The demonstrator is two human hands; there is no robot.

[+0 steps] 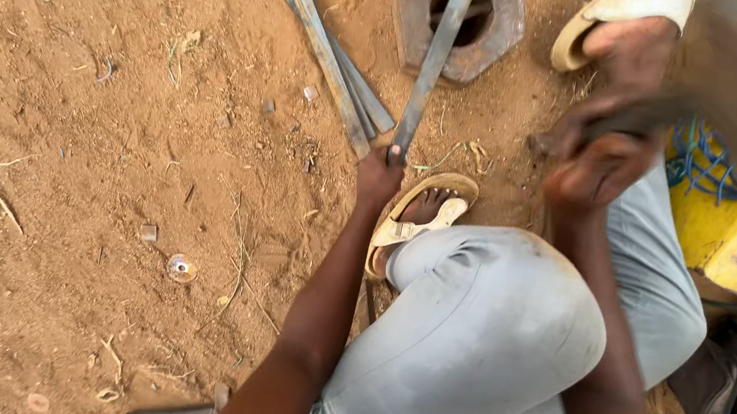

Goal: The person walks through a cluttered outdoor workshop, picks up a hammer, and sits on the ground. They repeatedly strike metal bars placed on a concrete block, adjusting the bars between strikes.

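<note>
- Two bare hands worked over sandy ground, seen from above a crouching person in pale grey trousers (483, 329).
- Left hand (378, 178) sat just below the picture's centre, its grip closed tight around the near end of a flat steel bar (434, 59).
- That bar ran away toward 12 o'clock, its far part lying across the hole of a rusty hexagonal metal plate (501, 29) on the sand.
- Right hand (601, 168), at about 2 o'clock from the left one, was blurred; its fingers were curled shut around a dark handle (633, 121), though what kind of tool it belonged to could not be told.
- Several more flat steel strips (329, 57) lay in a bundle on the ground at 11 o'clock from the left hand, their near ends just beside it.
- One sandalled foot (423, 213) rested at 4 o'clock of the left hand, close by the bar's held end; another sandal (611, 23) showed at the top, near 1 o'clock.
- At 3 o'clock stood a yellow box (730, 240) with blue cord (701, 164) on it.
- Small bits of scrap, among them a round metal cap (181, 267), lay on the sand at 8 o'clock.
</note>
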